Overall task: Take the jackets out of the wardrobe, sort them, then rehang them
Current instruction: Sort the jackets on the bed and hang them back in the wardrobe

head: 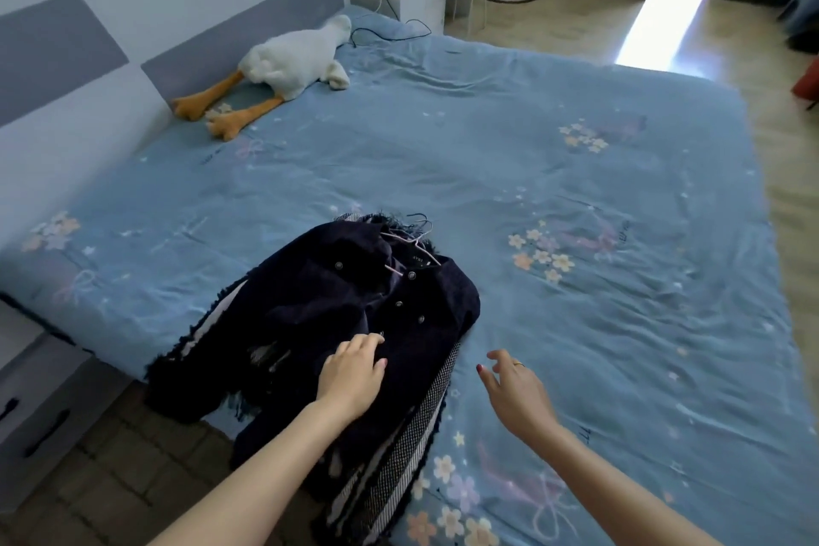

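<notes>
While the left hand (354, 372) rests with curled fingers on the dark jacket pile (337, 324), its fingertips hidden against the cloth so a true grasp cannot be told, the right hand (514, 390) hovers empty and loose-fingered just beside the pile. How many jackets are stacked is unclear; one hanger (410, 242) shows at the collar. The pile lies lengthwise on the bed (576, 191), collar away from the person, hem draping over the bed's near edge.

Navy jackets (354, 315) on pale-blue flowered bedspread (576, 199); white, orange-footed plush goose (292, 58)
</notes>
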